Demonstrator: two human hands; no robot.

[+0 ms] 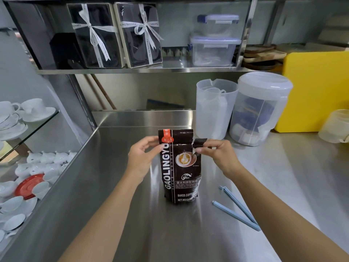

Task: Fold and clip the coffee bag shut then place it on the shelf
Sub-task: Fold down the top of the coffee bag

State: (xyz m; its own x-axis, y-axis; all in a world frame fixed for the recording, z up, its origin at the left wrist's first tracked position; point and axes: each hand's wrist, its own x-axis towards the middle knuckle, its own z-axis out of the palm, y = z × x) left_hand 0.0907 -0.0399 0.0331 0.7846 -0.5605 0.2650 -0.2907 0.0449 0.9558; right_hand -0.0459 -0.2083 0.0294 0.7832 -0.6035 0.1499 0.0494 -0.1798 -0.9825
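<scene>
Both the left hand and right hand pinch the upright coffee bag at its top corners, starting the fold; next, I'd say, roll it down and fetch the blue clip off the bench.

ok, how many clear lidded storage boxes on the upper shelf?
2, stacked at the shelf's right end: the larger lower box sits on the shelf, the smaller upper box on its lid. Others may be hidden.

Both hands pinch upright coffee bag top; clip apparently open.
</scene>
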